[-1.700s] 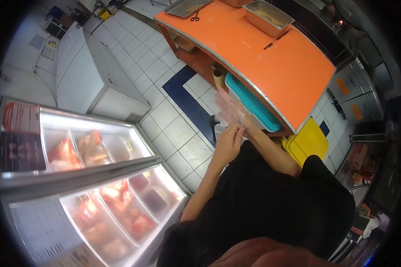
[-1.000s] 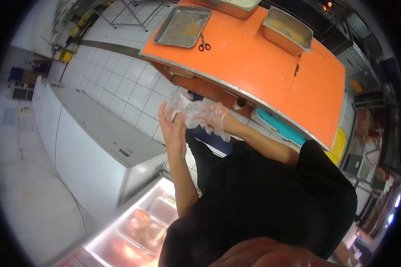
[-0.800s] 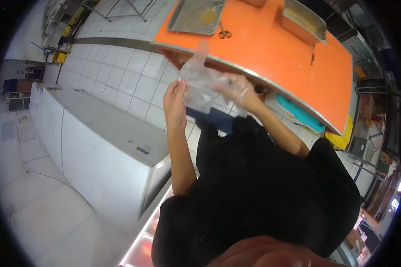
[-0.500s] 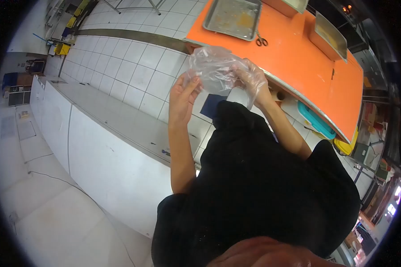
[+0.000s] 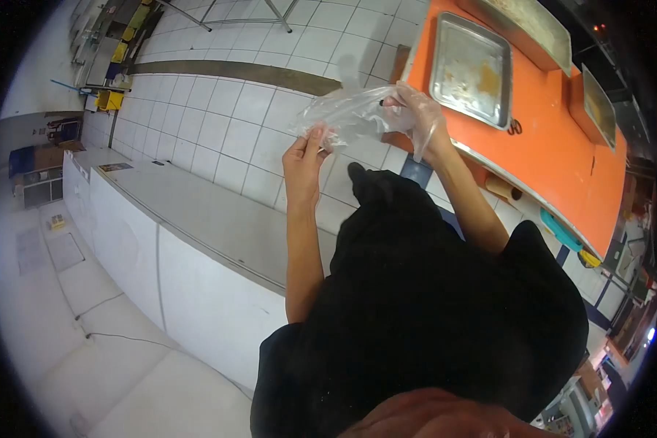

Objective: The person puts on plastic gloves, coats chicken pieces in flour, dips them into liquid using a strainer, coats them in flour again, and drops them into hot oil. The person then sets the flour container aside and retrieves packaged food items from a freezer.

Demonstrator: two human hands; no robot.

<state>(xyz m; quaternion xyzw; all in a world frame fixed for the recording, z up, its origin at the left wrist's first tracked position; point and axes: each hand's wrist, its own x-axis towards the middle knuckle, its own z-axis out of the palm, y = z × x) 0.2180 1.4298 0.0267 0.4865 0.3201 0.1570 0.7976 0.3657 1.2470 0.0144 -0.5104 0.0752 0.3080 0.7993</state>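
Note:
A crumpled sheet of clear plastic [image 5: 350,113], which looks like a disposable glove, stretches between my two hands. My left hand [image 5: 306,157] is bare and pinches its lower left edge between thumb and fingers. Clear, loose plastic covers my right hand [image 5: 420,120], whose bent fingers grip the other side of the sheet. Both hands are in the air over the tiled floor, the right one close to the corner of the orange table [image 5: 544,160].
On the orange table are a shallow metal tray [image 5: 471,69], scissors [image 5: 515,127] and two deeper metal pans [image 5: 536,29] [image 5: 596,106]. A long white chest [image 5: 197,212] stands at the left. A teal lid [image 5: 560,228] shows under the table.
The view has swung away from the lit food display, and the orange table has shifted right. Clear plastic, earlier bunched at both hands, is now spread between them, with the left hand pinching its edge.

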